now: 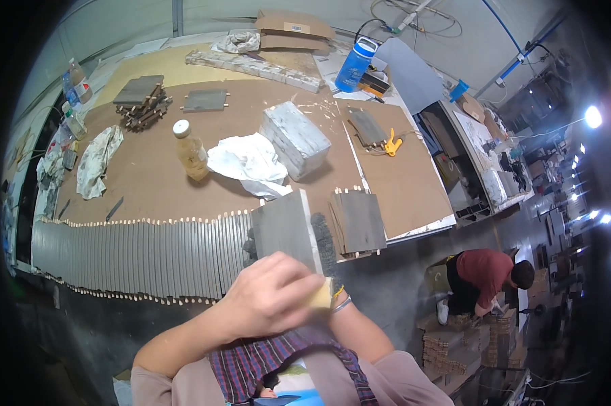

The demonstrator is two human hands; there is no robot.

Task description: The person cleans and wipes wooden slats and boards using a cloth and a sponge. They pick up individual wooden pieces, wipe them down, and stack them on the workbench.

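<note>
A grey rectangular board [281, 227] with a pale edge is tilted up in front of me, at the near edge of the table. My right hand [325, 243], in a dark glove, grips it from underneath. Dark fingertips show along the board's left side, and more of the glove on its right. My left hand [268, 291], bare and slightly blurred, is closed on a yellow sponge-like pad [321, 298] at the board's near end. Left of the board stands a long row of similar grey boards [143, 257] on edge, with light wooden pegs sticking out.
A stack of grey boards [359, 220] lies to the right. Behind are a white cloth [248, 162], a grey-white block [295, 139], a bottle of yellowish liquid [191, 152], a blue bottle [356, 66] and a yellow clamp-like tool [392, 143]. A person [485, 277] bends over stacks at right.
</note>
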